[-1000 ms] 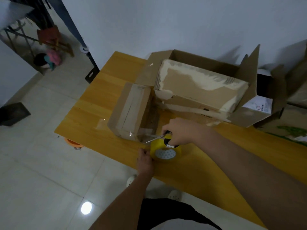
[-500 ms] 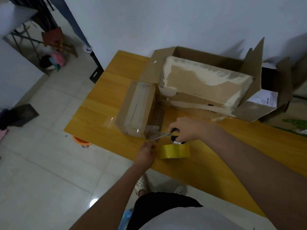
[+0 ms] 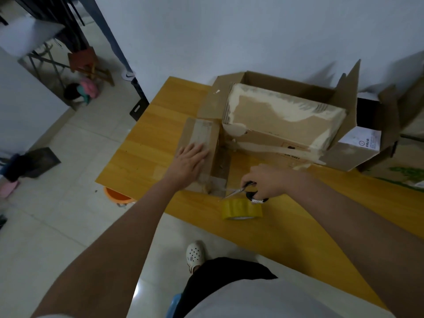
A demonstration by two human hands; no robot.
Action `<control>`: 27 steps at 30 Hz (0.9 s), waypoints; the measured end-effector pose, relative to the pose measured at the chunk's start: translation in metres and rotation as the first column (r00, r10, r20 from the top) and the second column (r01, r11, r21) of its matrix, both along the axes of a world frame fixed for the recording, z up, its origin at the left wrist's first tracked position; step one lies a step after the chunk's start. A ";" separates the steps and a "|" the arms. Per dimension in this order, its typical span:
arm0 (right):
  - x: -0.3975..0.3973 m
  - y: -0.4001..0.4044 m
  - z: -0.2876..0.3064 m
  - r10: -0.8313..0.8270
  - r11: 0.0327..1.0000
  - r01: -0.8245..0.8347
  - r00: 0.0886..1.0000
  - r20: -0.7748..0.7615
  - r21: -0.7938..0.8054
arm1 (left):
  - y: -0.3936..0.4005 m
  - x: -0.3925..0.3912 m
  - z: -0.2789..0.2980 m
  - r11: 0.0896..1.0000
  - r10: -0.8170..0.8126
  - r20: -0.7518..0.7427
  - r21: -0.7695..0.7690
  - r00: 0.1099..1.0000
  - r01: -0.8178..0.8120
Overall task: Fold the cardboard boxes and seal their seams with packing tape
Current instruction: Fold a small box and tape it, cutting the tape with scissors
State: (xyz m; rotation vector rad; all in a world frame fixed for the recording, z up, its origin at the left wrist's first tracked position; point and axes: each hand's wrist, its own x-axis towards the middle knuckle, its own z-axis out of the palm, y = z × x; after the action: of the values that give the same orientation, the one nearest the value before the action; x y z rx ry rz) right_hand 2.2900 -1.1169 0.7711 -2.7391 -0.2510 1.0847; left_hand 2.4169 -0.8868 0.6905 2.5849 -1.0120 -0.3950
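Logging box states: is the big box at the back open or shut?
Open: the big box has its flaps standing up, unsealed.

prob a home room: tiled floor (image 3: 75, 143), wood table (image 3: 158, 134), folding stool (image 3: 88, 63).

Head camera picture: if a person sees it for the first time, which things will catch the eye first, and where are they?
First the two hands over the wooden table: the left hand lies flat on the small taped box, while the right hand holds scissors at that box's near end. Just below the scissors, the yellow tape roll lies near the table's front edge. Behind them, by the wall, a large open box holds a worn, white-smeared carton.
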 end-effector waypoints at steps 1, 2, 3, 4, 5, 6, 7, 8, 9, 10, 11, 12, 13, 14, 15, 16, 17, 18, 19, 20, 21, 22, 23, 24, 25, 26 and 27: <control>-0.005 -0.004 0.000 -0.007 1.000 0.007 1.000 -0.018 -0.004 | 0.003 0.002 -0.010 1.000 -0.006 -0.020 0.024 1.000 0.007; -0.010 -0.011 0.000 -0.021 1.000 0.021 0.999 -0.037 -0.003 | 0.006 0.002 -0.015 1.000 -0.009 -0.017 0.006 1.000 0.009; -0.015 -0.018 0.001 -0.034 0.999 0.034 0.998 -0.054 -0.003 | 0.008 0.003 -0.019 1.000 -0.004 -0.002 -0.014 1.000 0.004; -0.021 -0.027 0.002 -0.050 0.999 0.050 0.996 -0.070 -0.009 | 0.008 0.003 -0.020 1.000 -0.003 0.015 -0.023 1.000 0.003; -0.028 -0.036 0.003 -0.069 0.997 0.066 0.994 -0.091 -0.028 | 0.008 0.003 -0.021 1.000 -0.003 0.022 -0.024 1.000 0.003; -0.035 -0.046 0.002 -0.096 0.995 0.091 0.990 -0.106 -0.048 | 0.008 0.004 -0.022 1.000 -0.007 0.021 -0.023 1.000 0.008; -0.042 -0.057 -0.002 -0.141 0.988 0.134 0.984 -0.112 -0.071 | 0.008 0.004 -0.022 1.000 -0.007 0.019 -0.023 1.000 0.008; -0.050 -0.068 -0.010 -0.203 0.976 0.193 0.975 -0.092 -0.103 | 0.008 0.004 -0.022 1.000 -0.004 0.020 -0.025 1.000 0.004; -0.057 -0.078 -0.020 -0.264 0.955 0.255 0.963 -0.048 -0.150 | 0.009 0.003 -0.022 1.000 -0.002 0.021 -0.031 1.000 0.002; -0.063 -0.085 -0.031 -0.316 0.930 0.311 0.949 0.004 -0.197 | 0.009 0.003 -0.022 0.999 -0.002 0.021 -0.034 1.000 0.003; -0.069 -0.090 -0.044 -0.361 0.905 0.358 0.932 0.031 -0.228 | 0.009 0.003 -0.023 0.999 -0.004 0.024 -0.036 1.000 0.005; -0.075 -0.092 -0.057 -0.401 0.888 0.396 0.915 0.026 -0.235 | 0.008 0.004 -0.023 0.999 -0.004 0.023 -0.034 1.000 0.005; -0.079 -0.089 -0.065 -0.433 0.879 0.418 0.902 -0.012 -0.230 | 0.007 0.004 -0.023 0.999 -0.003 0.019 -0.034 1.000 0.004; -0.083 -0.084 -0.073 -0.464 0.870 0.442 0.884 -0.059 -0.220 | 0.007 0.005 -0.024 0.999 -0.001 0.013 -0.032 1.000 0.001; -0.087 -0.080 -0.079 -0.494 0.858 0.470 0.865 -0.083 -0.208 | 0.006 0.006 -0.024 0.999 0.001 0.007 -0.033 1.000 0.000; -0.090 -0.077 -0.084 -0.519 0.845 0.498 0.851 -0.076 -0.197 | 0.006 0.006 -0.025 1.000 -0.002 0.002 -0.030 1.000 0.002; -0.090 -0.073 -0.088 -0.549 0.825 0.534 0.835 -0.039 -0.183 | 0.006 0.006 -0.025 1.000 -0.010 -0.001 -0.029 1.000 0.010; -0.087 -0.068 -0.092 -0.595 0.793 0.592 0.803 0.028 -0.146 | 0.006 0.006 -0.026 1.000 -0.016 -0.006 -0.026 1.000 0.016; -0.083 -0.060 -0.093 -0.671 0.734 0.675 0.737 0.081 -0.076 | 0.006 0.007 -0.026 1.000 -0.019 -0.013 -0.024 1.000 0.019; -0.076 -0.048 -0.091 -0.774 0.633 0.773 0.628 0.081 0.052 | 0.007 0.007 -0.025 0.999 -0.023 -0.022 -0.023 0.999 0.022; -0.069 -0.029 -0.086 -0.885 0.448 0.863 0.464 -0.017 0.232 | 0.007 0.009 -0.025 0.999 -0.030 -0.030 -0.021 0.999 0.029; -0.062 -0.005 -0.077 -0.934 0.192 0.909 0.285 -0.215 0.370 | 0.009 0.011 -0.022 0.999 -0.043 -0.034 -0.019 0.998 0.042; -0.054 0.021 -0.069 -0.881 -0.078 0.903 0.136 -0.453 0.423 | 0.010 0.014 -0.020 0.998 -0.060 -0.033 -0.020 0.998 0.060; -0.047 0.045 -0.060 -0.764 -0.297 0.863 0.042 -0.644 0.409 | 0.012 0.017 -0.018 0.997 -0.076 -0.033 -0.021 0.997 0.076; -0.040 0.066 -0.053 -0.666 -0.412 0.834 -0.001 -0.746 0.367 | 0.013 0.019 -0.016 0.996 -0.090 -0.033 -0.025 0.995 0.090; -0.032 0.084 -0.051 -0.602 -0.475 0.817 -0.032 -0.798 0.326 | 0.015 0.021 -0.016 0.994 -0.105 -0.030 -0.023 0.994 0.104; -0.025 0.099 -0.053 -0.559 -0.539 0.789 -0.071 -0.826 0.297 | 0.016 0.023 -0.016 0.993 -0.121 -0.028 -0.021 0.992 0.120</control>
State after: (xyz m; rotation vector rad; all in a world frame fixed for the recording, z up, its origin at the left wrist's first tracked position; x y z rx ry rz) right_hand 2.2652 -1.0180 0.7177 -0.8728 0.9877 0.3636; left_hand 2.4398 -0.8707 0.6743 2.5010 -1.1592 -0.4492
